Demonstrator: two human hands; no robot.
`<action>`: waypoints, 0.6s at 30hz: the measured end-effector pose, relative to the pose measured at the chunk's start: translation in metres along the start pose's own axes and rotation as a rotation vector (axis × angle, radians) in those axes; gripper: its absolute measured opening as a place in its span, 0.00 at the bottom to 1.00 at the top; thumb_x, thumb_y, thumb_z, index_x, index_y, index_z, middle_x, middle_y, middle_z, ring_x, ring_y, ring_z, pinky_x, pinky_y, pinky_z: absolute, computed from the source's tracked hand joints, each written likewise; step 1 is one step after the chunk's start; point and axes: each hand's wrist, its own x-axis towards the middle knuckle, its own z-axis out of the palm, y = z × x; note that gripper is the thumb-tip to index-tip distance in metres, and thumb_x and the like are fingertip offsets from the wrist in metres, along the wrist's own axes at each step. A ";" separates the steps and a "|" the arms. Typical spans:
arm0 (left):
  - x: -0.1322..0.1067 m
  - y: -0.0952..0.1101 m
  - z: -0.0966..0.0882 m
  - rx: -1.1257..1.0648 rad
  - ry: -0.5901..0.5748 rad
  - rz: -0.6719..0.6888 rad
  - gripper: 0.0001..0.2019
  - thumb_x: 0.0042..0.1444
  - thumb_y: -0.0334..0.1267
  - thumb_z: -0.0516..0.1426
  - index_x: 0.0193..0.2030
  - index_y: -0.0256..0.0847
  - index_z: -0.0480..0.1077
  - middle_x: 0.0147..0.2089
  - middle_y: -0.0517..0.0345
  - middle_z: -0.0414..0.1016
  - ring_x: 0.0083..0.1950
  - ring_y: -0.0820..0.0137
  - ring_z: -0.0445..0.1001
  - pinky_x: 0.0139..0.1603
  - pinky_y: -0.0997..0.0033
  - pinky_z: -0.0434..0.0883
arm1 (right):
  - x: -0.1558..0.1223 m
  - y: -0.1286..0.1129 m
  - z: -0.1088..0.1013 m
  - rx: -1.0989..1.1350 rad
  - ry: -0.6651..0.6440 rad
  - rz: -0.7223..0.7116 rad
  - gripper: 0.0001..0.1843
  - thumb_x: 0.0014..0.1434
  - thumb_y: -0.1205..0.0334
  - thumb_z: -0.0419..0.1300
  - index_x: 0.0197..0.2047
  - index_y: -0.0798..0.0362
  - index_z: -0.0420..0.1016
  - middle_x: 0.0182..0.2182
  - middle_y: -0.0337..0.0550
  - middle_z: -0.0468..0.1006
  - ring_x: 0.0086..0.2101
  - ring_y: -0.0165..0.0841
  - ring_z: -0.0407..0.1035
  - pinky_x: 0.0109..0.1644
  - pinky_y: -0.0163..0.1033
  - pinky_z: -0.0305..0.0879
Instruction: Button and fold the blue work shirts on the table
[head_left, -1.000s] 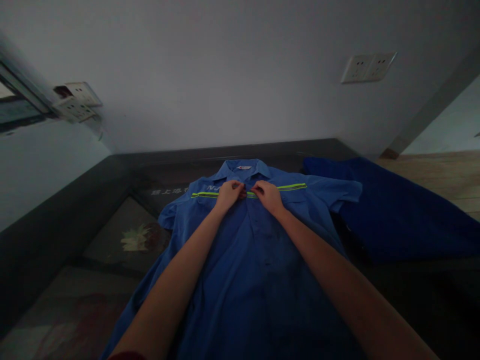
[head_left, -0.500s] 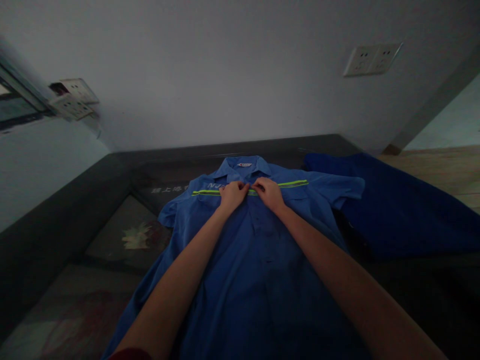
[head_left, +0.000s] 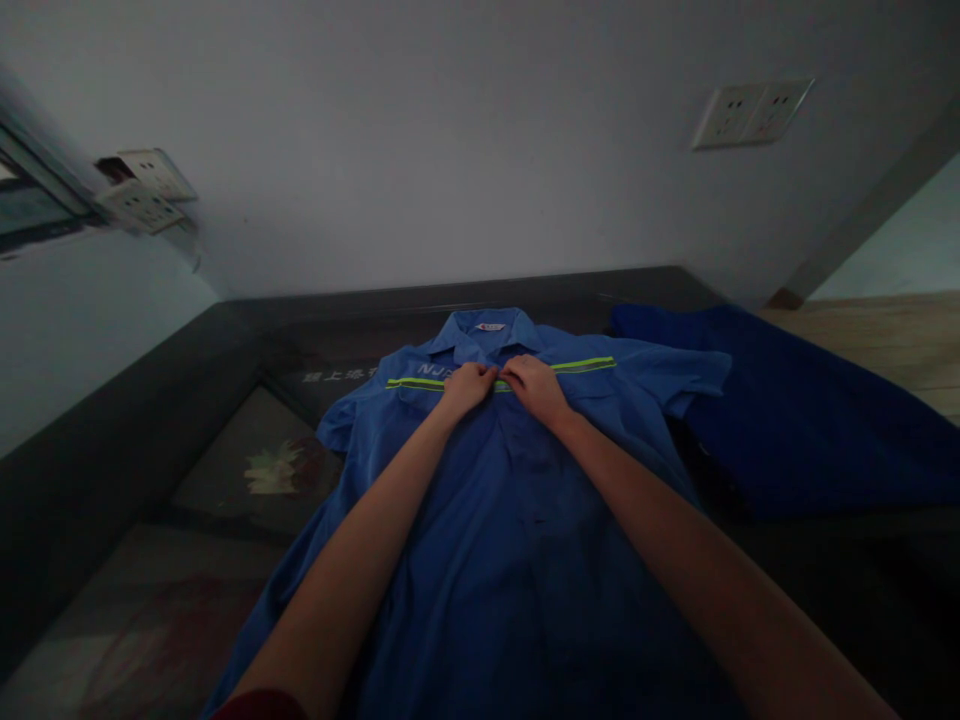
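Note:
A blue short-sleeved work shirt (head_left: pixel 465 540) lies front up, its collar toward the wall. A yellow-green and grey stripe crosses its chest, with pale letters above it on the left. My left hand (head_left: pixel 470 388) is closed on the front opening at stripe height, fingers pinched together. Close beside it, my right hand (head_left: pixel 534 385) pinches the opposite front edge. The fingertips of both hands almost meet. Whether a button lies between them is hidden. Lower down, the two front edges lie together along the middle.
Dark blue folded cloth (head_left: pixel 810 420) lies right of the shirt, partly under its sleeve. The shirt rests on a dark glossy table (head_left: pixel 247 400) with a raised back edge against the wall. Sockets (head_left: pixel 754 113) are on the wall at right, with more sockets (head_left: pixel 154 190) at left.
My right hand has drawn its fingers in closer to my left hand at the shirt opening. The shirt lies almost as before, and the view has shifted very slightly.

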 end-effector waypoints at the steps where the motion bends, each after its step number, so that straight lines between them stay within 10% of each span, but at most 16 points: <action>1: -0.001 0.002 -0.001 0.010 -0.019 -0.013 0.18 0.55 0.42 0.55 0.16 0.40 0.67 0.14 0.61 0.61 0.23 0.68 0.66 0.28 0.73 0.58 | 0.000 0.000 0.000 -0.002 0.011 -0.001 0.13 0.66 0.60 0.50 0.32 0.52 0.71 0.30 0.45 0.73 0.35 0.37 0.66 0.41 0.39 0.58; 18: -0.002 -0.002 0.004 -0.159 -0.039 -0.004 0.19 0.56 0.43 0.54 0.17 0.38 0.60 0.17 0.67 0.53 0.21 0.77 0.52 0.23 0.75 0.48 | 0.002 0.001 -0.003 0.157 0.071 0.087 0.08 0.61 0.62 0.58 0.30 0.54 0.71 0.28 0.41 0.75 0.31 0.33 0.67 0.37 0.35 0.58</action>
